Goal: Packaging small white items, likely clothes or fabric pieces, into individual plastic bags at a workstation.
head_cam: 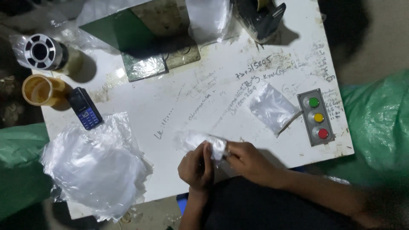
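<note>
1. Nearest the camera, a dark-clothed lap (pixel 255 208) and two forearms are seen at the bottom edge. From them the left hand (pixel 197 167) and the right hand (pixel 249 159) are raised over the near edge of the table.
2. The white table (pixel 179 98), the largest thing in view, is scuffed, stained and scribbled over with pen marks. Green sheeting (pixel 379 123) is seen beyond its far side edge and again at the other side, and bare floor beyond. The room is dimly lit.
3. A loose heap of clear plastic bags (pixel 96 164) is spread over the near corner of the table, well apart from the hands; it appears untouched, so most of the bagging is judged to be left.
4. A green-based machine (pixel 145 38) is set at the far edge, with a dark tape dispenser (pixel 262 17) near it.
5. One flat clear pouch (pixel 272 108) lies alone between the hands and a grey three-button control box (pixel 317 117); it is perhaps a finished piece, though the blur makes that uncertain.
6. A metal spool (pixel 40 52), an amber cup (pixel 40 90) and a dark keypad phone (pixel 85 108) are grouped at the far corner.
7. The small clear bag (pixel 204 142) is pinched between the fingertips of both hands, just above the table's near edge; both hands are closed on it, so this piece is judged mid-handling.
</note>
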